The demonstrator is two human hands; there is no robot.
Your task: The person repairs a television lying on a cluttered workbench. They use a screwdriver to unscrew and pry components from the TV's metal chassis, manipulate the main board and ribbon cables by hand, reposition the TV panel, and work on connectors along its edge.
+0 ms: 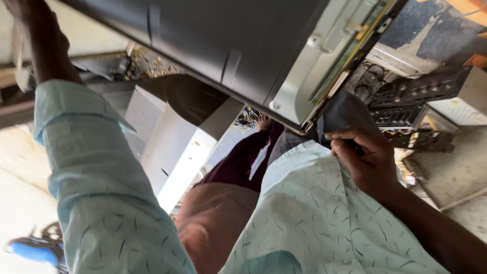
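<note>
cluttered workshop, dark flat panel (213, 40) overhead, right hand (362, 157) on shirt (309, 213)

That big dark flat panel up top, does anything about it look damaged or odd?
Yes. The dark flat panel is held tilted overhead, and at its lower right corner the casing is open: a bare metal frame and the edge of a green circuit board show. The right hand is below that corner; the left hand reaches up beside the panel.

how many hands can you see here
2. One hand sits at centre right, below the corner of the big dark panel. Another arm reaches up at top left, its hand mostly cut off. Others may be hidden.
</note>
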